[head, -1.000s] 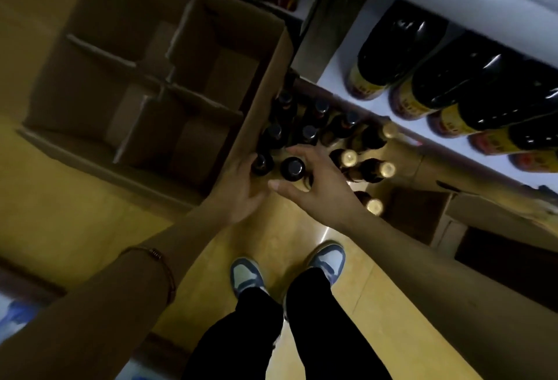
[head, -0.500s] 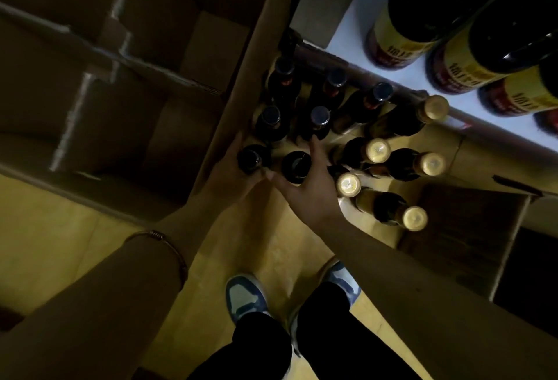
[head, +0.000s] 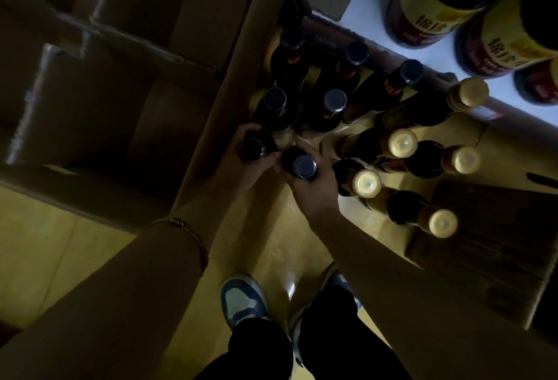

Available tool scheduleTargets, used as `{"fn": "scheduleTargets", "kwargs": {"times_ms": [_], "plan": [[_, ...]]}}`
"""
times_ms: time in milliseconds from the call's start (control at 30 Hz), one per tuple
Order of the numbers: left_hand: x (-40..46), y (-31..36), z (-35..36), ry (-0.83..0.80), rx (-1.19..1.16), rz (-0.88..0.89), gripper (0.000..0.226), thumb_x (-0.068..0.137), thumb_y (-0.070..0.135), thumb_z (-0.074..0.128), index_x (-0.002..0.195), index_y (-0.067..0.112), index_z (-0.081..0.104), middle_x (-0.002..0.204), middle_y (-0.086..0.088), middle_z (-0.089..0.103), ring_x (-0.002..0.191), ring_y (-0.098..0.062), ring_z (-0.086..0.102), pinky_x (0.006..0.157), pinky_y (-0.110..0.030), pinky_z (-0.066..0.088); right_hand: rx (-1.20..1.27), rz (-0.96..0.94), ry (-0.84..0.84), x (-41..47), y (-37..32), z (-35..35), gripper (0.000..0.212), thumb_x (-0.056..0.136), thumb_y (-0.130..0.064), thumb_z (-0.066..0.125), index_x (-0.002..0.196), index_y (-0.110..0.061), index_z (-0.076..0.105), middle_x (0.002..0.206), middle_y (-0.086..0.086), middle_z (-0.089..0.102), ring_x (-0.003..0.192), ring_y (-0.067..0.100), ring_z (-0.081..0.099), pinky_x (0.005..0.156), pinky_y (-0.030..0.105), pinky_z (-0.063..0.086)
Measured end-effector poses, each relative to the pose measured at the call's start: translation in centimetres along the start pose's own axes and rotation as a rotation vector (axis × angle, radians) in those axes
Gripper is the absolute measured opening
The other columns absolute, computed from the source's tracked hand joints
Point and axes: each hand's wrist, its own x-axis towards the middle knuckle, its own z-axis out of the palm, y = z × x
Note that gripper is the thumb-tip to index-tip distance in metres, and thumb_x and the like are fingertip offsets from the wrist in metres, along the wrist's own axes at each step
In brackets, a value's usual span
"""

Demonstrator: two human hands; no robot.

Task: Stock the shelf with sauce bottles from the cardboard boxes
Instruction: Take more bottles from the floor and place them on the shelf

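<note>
A cardboard box [head: 471, 228] on the floor holds several dark sauce bottles, some with black caps [head: 334, 101], some with gold caps [head: 401, 143]. My left hand [head: 241, 165] is wrapped around the neck of a black-capped bottle [head: 255, 149] at the box's near left corner. My right hand [head: 314, 183] grips the black-capped bottle [head: 303, 166] beside it. The white shelf [head: 434, 56] at the upper right carries large dark bottles with yellow and red labels [head: 428, 17].
An open cardboard box with dividers [head: 120, 77] stands to the left, its wall against the bottle box. My two shoes [head: 241, 298] stand on the yellow floor [head: 45, 252] just below the boxes. The scene is dim.
The camera has moved down closer to the box. Both hands have closed around the two nearest black-capped bottles, the right hand shifting from flat over the caps to a grip.
</note>
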Motion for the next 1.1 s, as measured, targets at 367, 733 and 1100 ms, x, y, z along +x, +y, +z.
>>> {"fn": "scheduleTargets", "kwargs": {"times_ms": [367,733,1100], "plan": [[0.7,-1.0,0.6,0.027,0.077,0.049,0.046,0.074,0.006,0.078,0.108,0.017,0.048,0.098,0.015,0.052,0.082,0.022,0.051,0.071,-0.003,0.044,-0.006,-0.075,0.116,2.2,1.5,1.1,0.053,0.067,-0.019,0.077,0.118,-0.017,0.063,0.125,0.009,0.058,0.117,0.024,0.056,0.100,0.047,0.047],[-7.7,5.2,-3.3,-0.067,0.234,-0.111,0.043,0.083,0.026,0.074,0.124,0.022,0.059,0.110,0.012,0.055,0.108,-0.004,0.050,0.093,-0.016,0.039,-0.021,0.023,0.030,-5.3,-2.2,-2.4,0.048,0.068,-0.022,0.082,0.113,-0.023,0.068,0.116,0.006,0.066,0.107,0.019,0.062,0.096,0.037,0.049],[-22.4,21.4,-8.2,-0.088,0.329,-0.025,0.029,0.078,0.032,0.078,0.103,0.022,0.066,0.092,0.012,0.063,0.097,-0.012,0.061,0.087,-0.026,0.047,-0.162,-0.064,-0.077,-19.8,-16.5,-14.5,0.026,0.077,-0.031,0.079,0.101,-0.027,0.072,0.089,-0.017,0.064,0.096,0.005,0.060,0.088,0.021,0.045]]}}
